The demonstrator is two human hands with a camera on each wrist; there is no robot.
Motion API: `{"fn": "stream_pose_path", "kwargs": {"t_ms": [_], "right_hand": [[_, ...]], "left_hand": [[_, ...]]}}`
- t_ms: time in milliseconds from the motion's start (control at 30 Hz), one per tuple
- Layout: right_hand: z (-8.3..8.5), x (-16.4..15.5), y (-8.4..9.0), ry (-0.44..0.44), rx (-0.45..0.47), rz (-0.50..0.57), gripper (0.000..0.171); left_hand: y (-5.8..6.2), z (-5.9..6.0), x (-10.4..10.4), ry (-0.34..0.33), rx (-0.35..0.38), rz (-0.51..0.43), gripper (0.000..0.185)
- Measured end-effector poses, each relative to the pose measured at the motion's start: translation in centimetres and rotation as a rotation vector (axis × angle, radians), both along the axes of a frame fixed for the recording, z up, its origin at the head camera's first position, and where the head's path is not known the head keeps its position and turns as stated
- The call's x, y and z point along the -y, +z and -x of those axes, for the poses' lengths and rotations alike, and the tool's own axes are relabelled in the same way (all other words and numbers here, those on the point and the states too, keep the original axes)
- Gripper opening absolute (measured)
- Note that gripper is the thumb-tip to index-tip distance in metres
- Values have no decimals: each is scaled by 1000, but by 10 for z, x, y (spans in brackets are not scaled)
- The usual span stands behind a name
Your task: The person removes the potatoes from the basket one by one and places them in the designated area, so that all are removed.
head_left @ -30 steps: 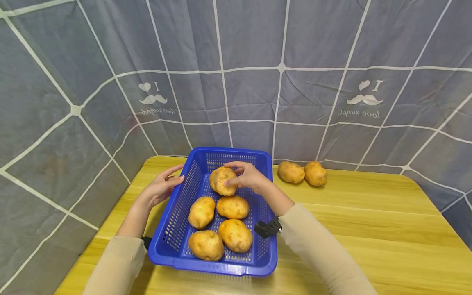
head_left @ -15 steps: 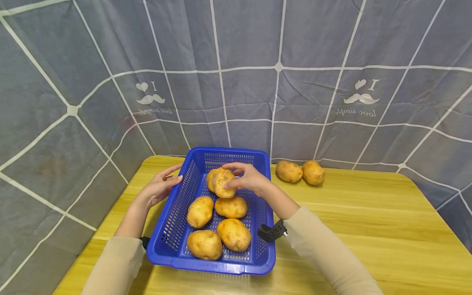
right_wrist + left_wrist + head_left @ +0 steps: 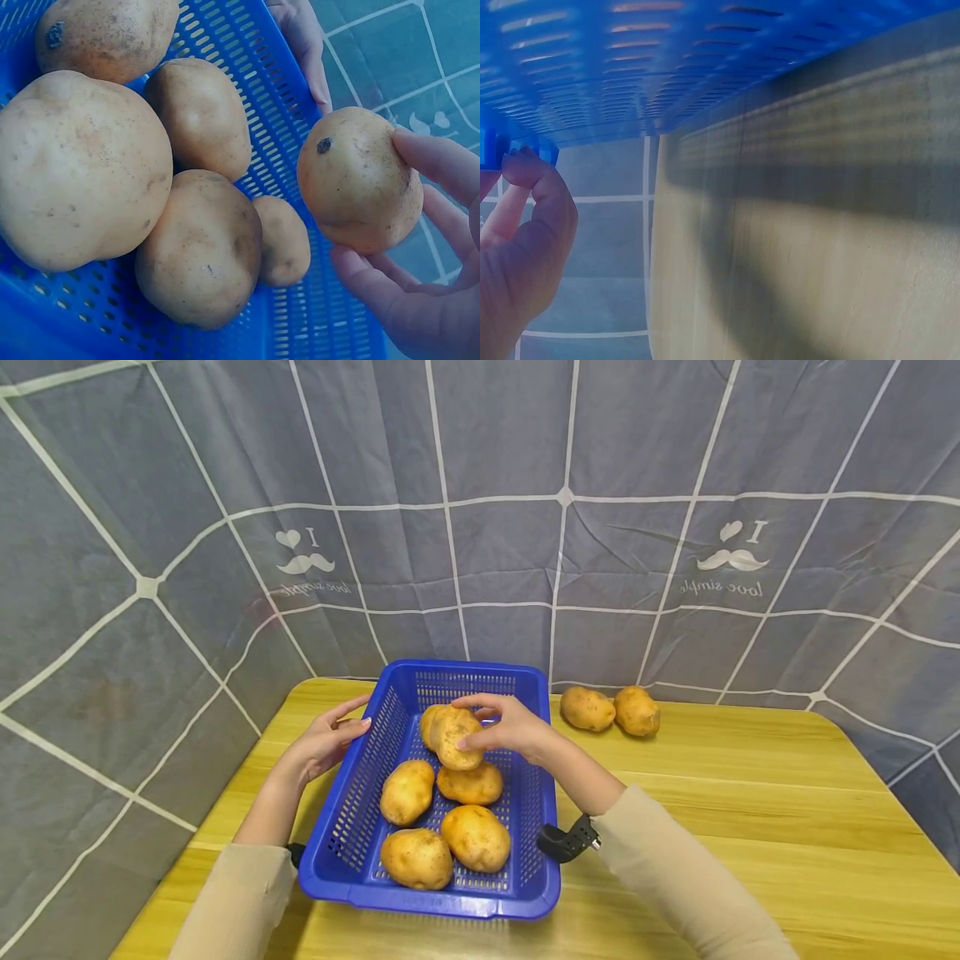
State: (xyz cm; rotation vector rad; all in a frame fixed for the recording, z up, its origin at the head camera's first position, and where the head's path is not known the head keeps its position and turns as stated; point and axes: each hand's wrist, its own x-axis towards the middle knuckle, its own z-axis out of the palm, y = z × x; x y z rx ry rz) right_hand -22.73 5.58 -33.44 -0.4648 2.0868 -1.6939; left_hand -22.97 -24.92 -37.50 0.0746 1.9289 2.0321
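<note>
While the left hand (image 3: 324, 745) rests with straight fingers against the outer left wall of the blue basket (image 3: 358, 793), the right hand (image 3: 510, 729) grasps a potato (image 3: 456, 737) above the basket's far end. Five more potatoes (image 3: 420, 857) lie inside the basket. Two loose potatoes (image 3: 611, 709) sit on the table (image 3: 750, 810), right of the basket.

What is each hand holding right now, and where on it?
The right hand pinches a potato by its sides, above the basket. The left hand touches the basket's left rim.
</note>
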Motion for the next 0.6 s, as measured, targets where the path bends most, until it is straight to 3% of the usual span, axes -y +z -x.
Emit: {"fn": "stream_pose_path", "kwargs": {"t_ms": [600], "right_hand": [[-12,-16,5,32,-84,-44,57]], "left_hand": [[2,-2,-1,-2,20,-69,65]]}}
